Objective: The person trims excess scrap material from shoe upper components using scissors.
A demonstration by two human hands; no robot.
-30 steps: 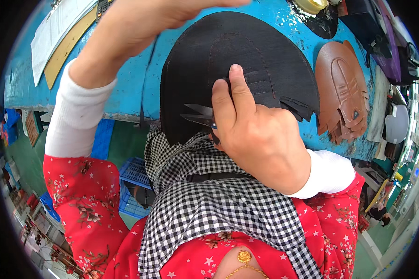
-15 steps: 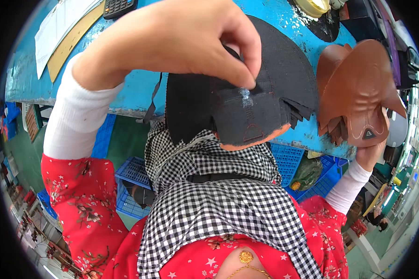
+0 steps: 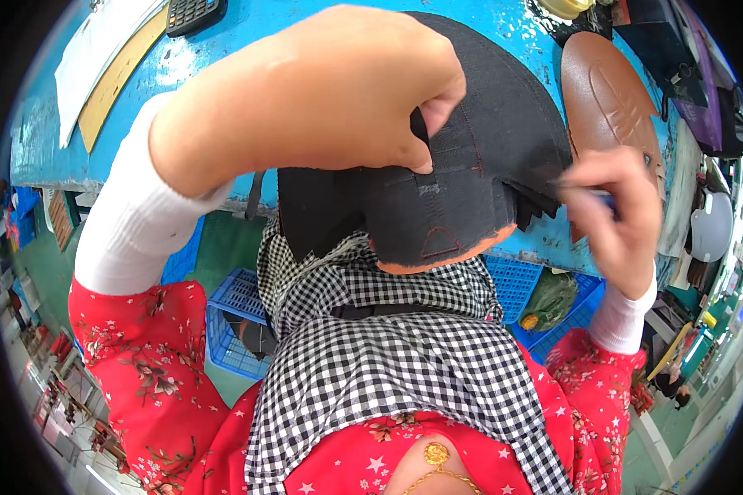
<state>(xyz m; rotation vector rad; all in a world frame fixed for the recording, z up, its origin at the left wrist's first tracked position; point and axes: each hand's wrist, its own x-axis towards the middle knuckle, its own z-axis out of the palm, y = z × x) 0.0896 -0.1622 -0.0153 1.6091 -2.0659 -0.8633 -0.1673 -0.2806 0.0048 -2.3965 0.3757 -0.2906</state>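
Note:
On the table edge in front of me lies a black shoe upper [image 3: 437, 210], lining side up, with red stitch lines and an orange lower edge. My left hand [image 3: 330, 103] is closed over it, thumb and fingers pinching a dark fold or strip at its middle. A small shiny patch [image 3: 429, 190] shows just below the thumb. My right hand [image 3: 615, 210], blurred by motion, is closed beside the upper's ragged right edge. Something small and dark blue shows in its fingers, too smeared to name. Behind it lie brown leather uppers [image 3: 607, 91].
The blue table [image 3: 49, 148] carries papers [image 3: 99, 62] and a calculator [image 3: 194, 15] at the far left. A pale yellow bowl [image 3: 565, 7] and dark boxes [image 3: 656, 49] stand at the far right. Blue baskets [image 3: 231, 330] are below the table edge.
My right hand has let go of the brown leather uppers, which now lie on the table, and has moved in toward the black upper. My left hand has shifted slightly, still pinching.

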